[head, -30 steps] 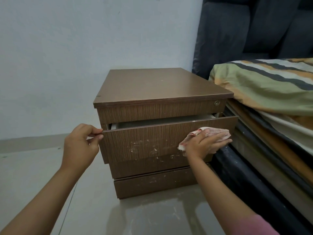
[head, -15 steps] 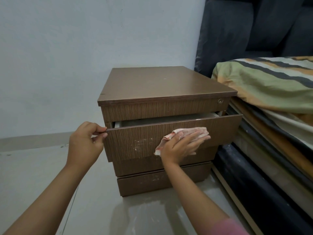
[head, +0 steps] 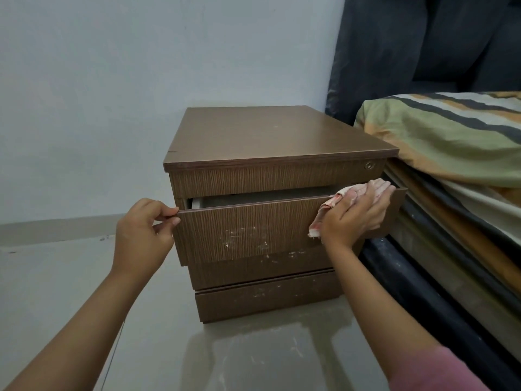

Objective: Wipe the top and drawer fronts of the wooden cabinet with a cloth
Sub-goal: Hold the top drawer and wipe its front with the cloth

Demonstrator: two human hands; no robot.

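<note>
Left hand [head: 142, 235] pinches the open drawer's [head: 245, 230] left edge; right hand [head: 356, 214] presses the cloth [head: 332, 204] flat near its right edge; contents unseen.

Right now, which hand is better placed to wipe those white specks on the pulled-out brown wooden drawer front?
Probably the right hand: it presses the pale pink cloth against the drawer front, beside the white specks. The left hand pinches the drawer's left corner, steadying it.

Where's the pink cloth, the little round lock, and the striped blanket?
Pink crumpled cloth [head: 332, 201], head view, bunched left fold.
Small round metal lock [head: 369, 165], head view, its face.
Green-and-orange striped blanket [head: 439, 142], head view, top surface.
</note>
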